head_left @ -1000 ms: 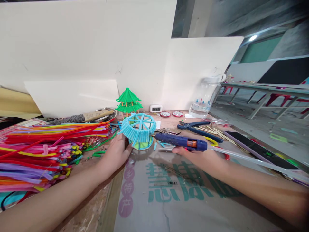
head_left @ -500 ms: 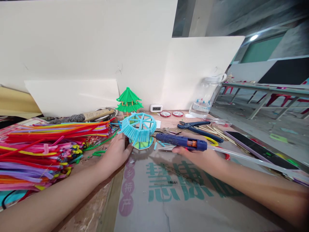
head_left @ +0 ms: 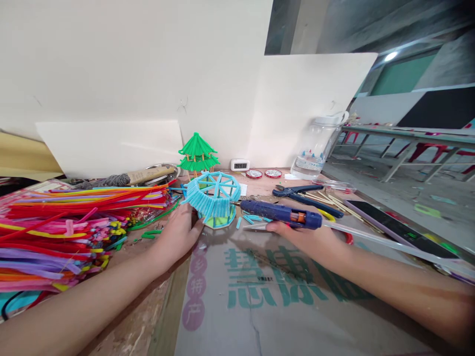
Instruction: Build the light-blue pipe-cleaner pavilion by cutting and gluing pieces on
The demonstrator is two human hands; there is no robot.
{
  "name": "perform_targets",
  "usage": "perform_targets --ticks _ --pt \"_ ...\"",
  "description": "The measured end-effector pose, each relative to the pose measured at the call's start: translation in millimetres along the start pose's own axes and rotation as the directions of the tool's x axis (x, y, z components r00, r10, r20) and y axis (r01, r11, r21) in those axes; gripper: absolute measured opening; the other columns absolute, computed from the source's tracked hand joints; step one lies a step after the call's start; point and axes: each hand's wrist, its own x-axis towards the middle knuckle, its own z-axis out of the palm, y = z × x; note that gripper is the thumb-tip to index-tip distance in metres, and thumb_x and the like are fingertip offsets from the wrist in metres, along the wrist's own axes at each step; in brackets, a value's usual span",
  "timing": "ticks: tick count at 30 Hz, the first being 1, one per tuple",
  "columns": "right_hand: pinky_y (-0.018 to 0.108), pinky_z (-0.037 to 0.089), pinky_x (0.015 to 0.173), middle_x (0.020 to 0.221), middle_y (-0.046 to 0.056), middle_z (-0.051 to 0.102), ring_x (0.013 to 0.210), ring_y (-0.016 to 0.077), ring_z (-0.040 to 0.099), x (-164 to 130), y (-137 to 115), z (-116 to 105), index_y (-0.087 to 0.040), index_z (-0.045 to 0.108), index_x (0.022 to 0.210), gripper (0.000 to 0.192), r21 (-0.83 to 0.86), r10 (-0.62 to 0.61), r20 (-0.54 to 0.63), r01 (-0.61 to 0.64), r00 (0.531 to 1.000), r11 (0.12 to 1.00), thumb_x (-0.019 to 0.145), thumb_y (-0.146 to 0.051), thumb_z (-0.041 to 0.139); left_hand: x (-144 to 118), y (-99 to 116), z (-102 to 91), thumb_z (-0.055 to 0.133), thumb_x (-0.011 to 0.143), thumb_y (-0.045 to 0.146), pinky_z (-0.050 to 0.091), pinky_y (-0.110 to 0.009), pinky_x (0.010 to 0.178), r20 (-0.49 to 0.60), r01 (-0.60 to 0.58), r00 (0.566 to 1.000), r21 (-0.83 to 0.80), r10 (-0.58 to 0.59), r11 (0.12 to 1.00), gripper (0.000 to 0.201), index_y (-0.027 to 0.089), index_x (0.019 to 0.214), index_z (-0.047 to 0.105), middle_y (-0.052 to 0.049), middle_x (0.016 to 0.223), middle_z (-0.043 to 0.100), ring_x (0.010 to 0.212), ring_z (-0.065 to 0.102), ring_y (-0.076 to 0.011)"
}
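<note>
My left hand [head_left: 183,228] grips the left side of a small light-blue pavilion model [head_left: 214,195], its roof partly covered with pipe-cleaner pieces above a green base. In my right hand [head_left: 309,240] is a dark-blue hot glue gun [head_left: 280,213] with a clear glue stick [head_left: 386,237] out of its back. The nozzle points left, close to the right edge of the blue roof; whether it touches, I cannot tell. Short blue pipe-cleaner pieces [head_left: 254,217] lie beneath the gun, near scissors [head_left: 256,227] partly hidden by my right hand.
Bundles of coloured pipe cleaners [head_left: 74,232] fill the left side. Behind the model stands a green tiered roof model [head_left: 198,151], with a small digital clock [head_left: 240,164] beside it. Pliers [head_left: 308,199], wooden sticks [head_left: 343,207], a phone [head_left: 397,227] and a water bottle [head_left: 310,148] are at right.
The glue gun has shifted slightly right and its nozzle has risen a little, uncovering more blue pieces below. My left hand and the pavilion model have barely moved.
</note>
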Motion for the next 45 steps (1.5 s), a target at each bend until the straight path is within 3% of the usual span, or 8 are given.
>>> perform_targets --ticks 6,19,26,33,45 --pt "0.031 0.042 0.052 0.065 0.0 0.06 0.062 0.0204 0.057 0.9 -0.6 -0.5 -0.026 0.055 0.07 0.025 0.002 -0.023 -0.007 0.023 1.0 1.0 0.079 -0.043 0.071 0.1 1.5 -0.9 0.05 0.092 0.027 0.046 -0.045 0.1 -0.017 -0.023 1.0 -0.014 0.023 1.0 0.013 0.02 0.102 0.055 -0.01 0.11 0.059 0.114 0.056 -0.0285" --pt "0.03 0.045 0.058 0.071 0.001 0.065 0.068 0.0193 0.06 0.0 3.1 -0.4 -0.023 0.061 0.079 0.018 -0.025 -0.034 -0.013 0.034 0.999 0.999 0.083 -0.04 0.066 -0.3 1.6 -0.6 0.049 0.092 0.028 0.045 -0.048 0.101 -0.001 0.006 1.0 -0.015 -0.006 1.0 0.016 0.018 0.1 0.058 -0.012 0.111 0.059 0.114 0.055 -0.0301" --pt "0.029 0.044 0.057 0.068 -0.001 0.063 0.065 0.0185 0.058 1.0 1.6 -0.7 -0.024 0.059 0.073 0.023 -0.01 -0.04 -0.026 0.039 0.999 0.999 0.08 -0.043 0.069 0.5 2.4 -1.1 0.05 0.092 0.028 0.046 -0.046 0.1 -0.012 -0.011 1.0 -0.02 0.011 1.0 0.016 0.018 0.102 0.058 -0.011 0.109 0.059 0.113 0.056 -0.0288" --pt "0.028 0.036 0.051 0.06 -0.002 0.049 0.057 0.0154 0.044 1.2 -1.5 -0.3 -0.024 0.051 0.066 0.035 0.0 -0.019 -0.026 0.019 0.999 1.0 0.076 -0.049 0.072 0.9 1.8 -1.1 0.05 0.091 0.027 0.047 -0.044 0.098 -0.016 -0.01 1.0 -0.039 0.01 0.999 0.013 0.019 0.1 0.055 -0.01 0.106 0.059 0.11 0.057 -0.0277" --pt "0.025 0.038 0.054 0.063 -0.003 0.052 0.06 0.0147 0.048 0.9 6.6 1.6 -0.022 0.053 0.068 0.033 0.003 0.019 -0.004 -0.019 1.0 1.0 0.075 -0.048 0.072 1.3 -0.2 1.3 0.051 0.091 0.029 0.047 -0.045 0.096 -0.005 0.017 1.0 -0.062 -0.017 0.998 0.016 0.018 0.103 0.054 -0.01 0.105 0.06 0.108 0.058 -0.0285"
